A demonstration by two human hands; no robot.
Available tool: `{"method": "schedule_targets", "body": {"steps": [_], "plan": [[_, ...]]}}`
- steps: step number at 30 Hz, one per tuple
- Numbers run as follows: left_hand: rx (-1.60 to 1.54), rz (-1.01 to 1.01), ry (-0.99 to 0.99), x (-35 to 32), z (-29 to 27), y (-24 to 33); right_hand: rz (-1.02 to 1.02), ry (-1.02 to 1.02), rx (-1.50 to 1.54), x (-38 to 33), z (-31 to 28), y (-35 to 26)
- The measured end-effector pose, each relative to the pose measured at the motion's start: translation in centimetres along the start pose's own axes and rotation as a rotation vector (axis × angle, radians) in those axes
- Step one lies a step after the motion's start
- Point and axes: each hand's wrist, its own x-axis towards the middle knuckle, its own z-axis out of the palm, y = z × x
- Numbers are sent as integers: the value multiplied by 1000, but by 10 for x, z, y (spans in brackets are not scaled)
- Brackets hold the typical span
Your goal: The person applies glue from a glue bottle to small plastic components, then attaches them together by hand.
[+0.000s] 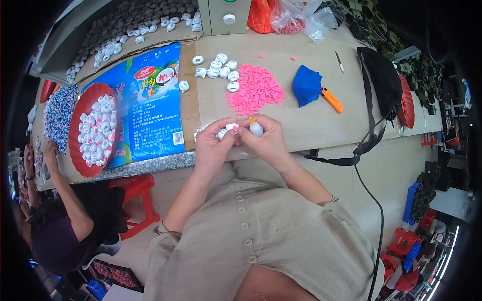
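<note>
At the table's near edge, my left hand is closed around small white ring-shaped pieces, pinched between thumb and fingers. A small pink bit shows on one of them beside my right fingertips. Held in my right hand is a small white squeeze bottle with a yellow tip pointing up; its thumb and fingertips meet the piece in my left hand. Just beyond my hands lies a spread pile of pink bits. More white pieces sit loosely beside that pile, to its left.
On the left, a red scalloped tray holds many white pieces with pink bits, on a blue printed cardboard sheet. Right of the pink pile are a blue scrap, an orange cutter, a small knife and a black bag. Another person works at left.
</note>
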Motion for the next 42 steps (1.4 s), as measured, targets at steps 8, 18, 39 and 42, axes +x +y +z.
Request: {"method": "schedule_targets", "body": {"steps": [8, 18, 39, 42], "plan": [[-54, -65, -16, 1, -2, 5, 189, -12, 88, 7, -5, -5], [-136, -128, -65, 3, -4, 7, 260, -36, 104, 11, -9, -6], [170, 147, -122, -5, -5, 2, 357, -155, 108, 13, -18, -16], [191, 150, -143, -5, -6, 5, 358, -156, 88, 12, -17, -18]]}}
